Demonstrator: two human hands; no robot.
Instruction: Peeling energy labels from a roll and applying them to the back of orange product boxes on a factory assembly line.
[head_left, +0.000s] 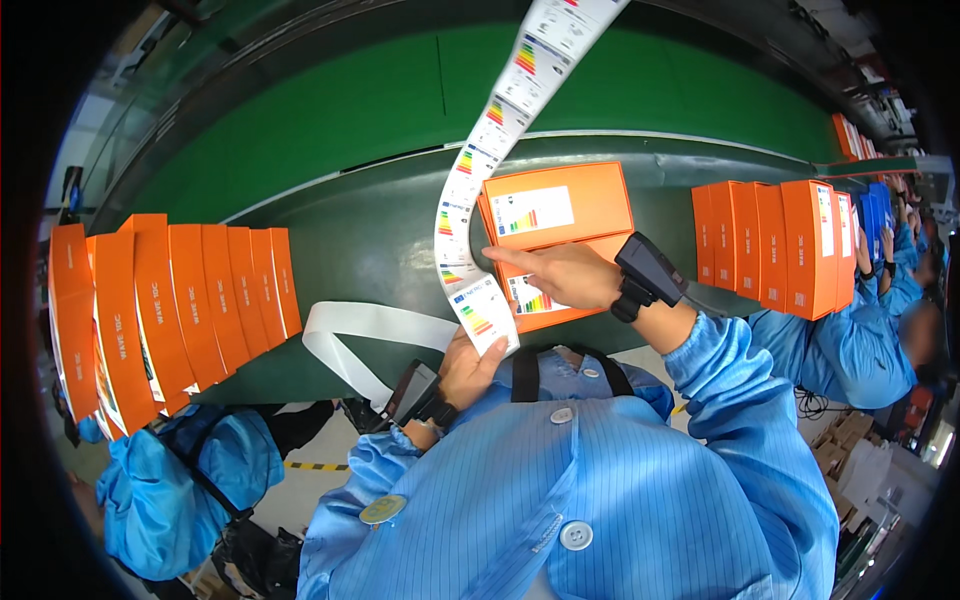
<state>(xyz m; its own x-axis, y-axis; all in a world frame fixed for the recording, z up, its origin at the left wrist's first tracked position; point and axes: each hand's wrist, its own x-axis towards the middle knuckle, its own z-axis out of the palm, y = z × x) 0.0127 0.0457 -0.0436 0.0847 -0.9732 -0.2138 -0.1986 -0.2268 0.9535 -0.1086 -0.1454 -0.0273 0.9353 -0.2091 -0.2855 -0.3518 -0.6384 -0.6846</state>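
My left hand is closed on the end of a long strip of labels, with the thumb on the strip's face. White labels with coloured bars run up this strip toward the far edge. A plain white backing strip loops out to the left of that hand. My right hand lies over the nearer orange box, fingers stretched out and the index finger pointing toward the label strip. A label on this box is partly hidden by the hand. Just beyond it lies a second orange box with a white label on its top.
A row of orange boxes stands on the left of the dark green table, and another row on the right. The green conveyor belt runs behind. People in blue work clothes are at left and right.
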